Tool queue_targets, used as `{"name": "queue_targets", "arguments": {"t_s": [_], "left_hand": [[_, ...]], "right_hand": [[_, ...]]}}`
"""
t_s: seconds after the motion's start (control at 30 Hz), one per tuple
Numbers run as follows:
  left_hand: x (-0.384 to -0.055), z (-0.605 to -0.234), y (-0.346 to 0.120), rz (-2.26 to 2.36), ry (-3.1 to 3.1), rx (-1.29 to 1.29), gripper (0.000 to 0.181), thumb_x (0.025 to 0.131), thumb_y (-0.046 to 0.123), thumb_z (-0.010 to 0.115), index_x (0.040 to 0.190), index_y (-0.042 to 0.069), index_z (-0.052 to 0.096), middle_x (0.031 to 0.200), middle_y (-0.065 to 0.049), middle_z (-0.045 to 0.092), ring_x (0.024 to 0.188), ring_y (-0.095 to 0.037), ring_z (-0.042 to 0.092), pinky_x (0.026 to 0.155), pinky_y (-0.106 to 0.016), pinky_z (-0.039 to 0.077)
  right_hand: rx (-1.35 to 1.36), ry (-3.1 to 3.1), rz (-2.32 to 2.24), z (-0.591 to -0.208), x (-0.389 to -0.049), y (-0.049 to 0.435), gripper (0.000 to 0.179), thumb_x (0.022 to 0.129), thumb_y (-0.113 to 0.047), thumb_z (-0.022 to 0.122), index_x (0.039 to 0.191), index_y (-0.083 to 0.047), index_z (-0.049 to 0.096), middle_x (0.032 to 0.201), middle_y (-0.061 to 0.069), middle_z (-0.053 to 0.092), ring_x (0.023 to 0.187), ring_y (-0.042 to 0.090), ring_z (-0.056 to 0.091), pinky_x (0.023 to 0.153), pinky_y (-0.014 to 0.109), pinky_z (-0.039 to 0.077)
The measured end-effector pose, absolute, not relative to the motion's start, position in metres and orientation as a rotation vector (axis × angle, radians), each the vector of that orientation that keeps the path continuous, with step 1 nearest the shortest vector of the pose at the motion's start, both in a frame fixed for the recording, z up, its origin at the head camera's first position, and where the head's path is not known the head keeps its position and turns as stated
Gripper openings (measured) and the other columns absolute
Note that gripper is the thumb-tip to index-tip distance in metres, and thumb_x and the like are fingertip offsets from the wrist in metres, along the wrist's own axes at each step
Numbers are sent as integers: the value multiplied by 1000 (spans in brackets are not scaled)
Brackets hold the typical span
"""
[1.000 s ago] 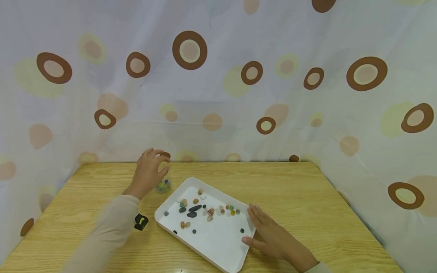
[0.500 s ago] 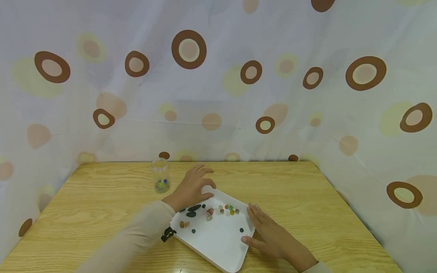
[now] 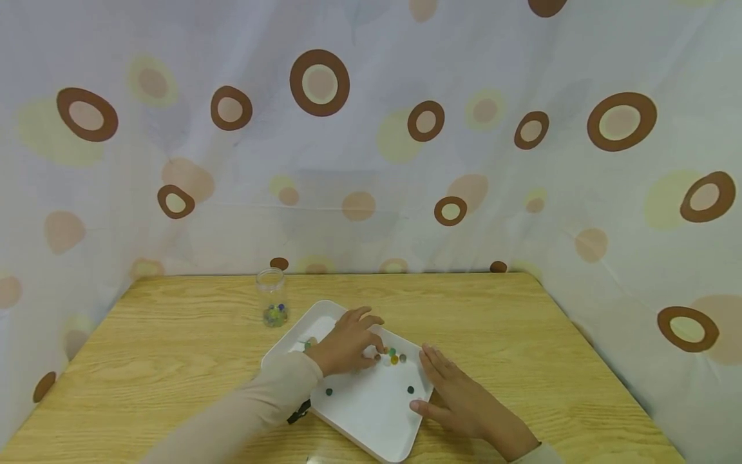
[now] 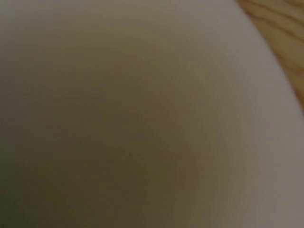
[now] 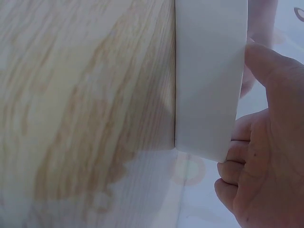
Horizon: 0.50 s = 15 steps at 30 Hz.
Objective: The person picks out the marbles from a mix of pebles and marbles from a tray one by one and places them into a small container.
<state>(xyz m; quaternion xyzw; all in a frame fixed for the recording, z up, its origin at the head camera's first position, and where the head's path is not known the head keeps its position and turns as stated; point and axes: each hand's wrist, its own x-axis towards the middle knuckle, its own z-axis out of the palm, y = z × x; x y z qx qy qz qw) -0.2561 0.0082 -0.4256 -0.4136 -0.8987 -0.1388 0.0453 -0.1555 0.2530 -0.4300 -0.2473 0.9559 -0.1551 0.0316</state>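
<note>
In the head view a white tray (image 3: 371, 422) stands slanted on the wooden table, with several small stones and marbles in it. My left hand (image 3: 346, 343) is over its middle, thumb and index finger apart around a small brownish stone (image 3: 377, 357); whether they touch it I cannot tell. Beside the fingertips lie a yellow marble (image 3: 395, 359) and a green one (image 3: 392, 352). My right hand (image 3: 464, 406) rests on the tray's right corner, fingers extended along the rim; the right wrist view shows its thumb (image 5: 266, 61) touching the rim. The left hand covers several stones.
A clear jar (image 3: 271, 296) with several blue and yellowish marbles stands upright behind the tray's left corner. Dark round stones (image 3: 410, 390) lie in the tray's near part. Patterned cloth (image 3: 359, 161) encloses the table's back and sides. The left wrist view is blurred.
My left hand has moved from above the jar rightward and down into the tray, among the stones. The right hand has stayed at the tray's corner.
</note>
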Motion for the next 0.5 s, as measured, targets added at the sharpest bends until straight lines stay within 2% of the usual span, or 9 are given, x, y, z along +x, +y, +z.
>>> {"name": "queue_targets", "arguments": {"t_s": [0.27,0.5], "left_hand": [[-254,-435,12,-348,-2728,-1215,10,82,24,76,91,24,75,137,-5,52,138,-36,31,109,-57,30],[-254,-440,14,-329,-2698,-1199,8,82,23,76,91,23,75,134,-5,54,137,-35,34,111,-53,28]], "right_hand": [[-780,2936,-501,-428,-155,252,88,94,-56,47,147,8,22,155,25,16,143,40,17,110,57,23],[-773,2938,-496,-428,-155,252,88,94,-58,46,148,7,23,155,24,17,143,39,17,111,56,23]]}}
